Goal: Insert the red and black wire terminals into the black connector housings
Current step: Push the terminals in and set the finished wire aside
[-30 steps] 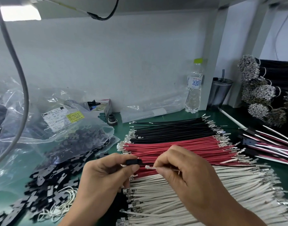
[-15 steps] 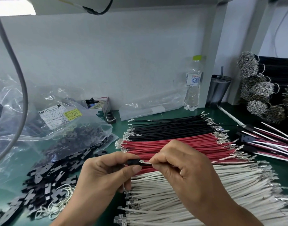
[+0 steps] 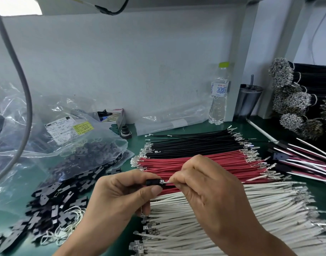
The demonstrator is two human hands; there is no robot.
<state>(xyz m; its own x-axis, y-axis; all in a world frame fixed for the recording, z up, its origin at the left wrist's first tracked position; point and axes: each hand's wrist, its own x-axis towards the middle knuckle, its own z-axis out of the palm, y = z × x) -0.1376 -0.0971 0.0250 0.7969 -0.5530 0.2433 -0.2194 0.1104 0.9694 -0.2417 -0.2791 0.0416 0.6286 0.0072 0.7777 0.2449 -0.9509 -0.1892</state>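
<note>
Left hand (image 3: 121, 196) pinches housing (image 3: 153, 182); right hand (image 3: 210, 183) pinches white wire's terminal (image 3: 163, 181) at its mouth. Risk: misaligned terminal bends.

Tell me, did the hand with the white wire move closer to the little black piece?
Yes. The right hand moved left toward the black connector housing, closing the gap; the wire's metal terminal now meets it, over the red wires.
</note>
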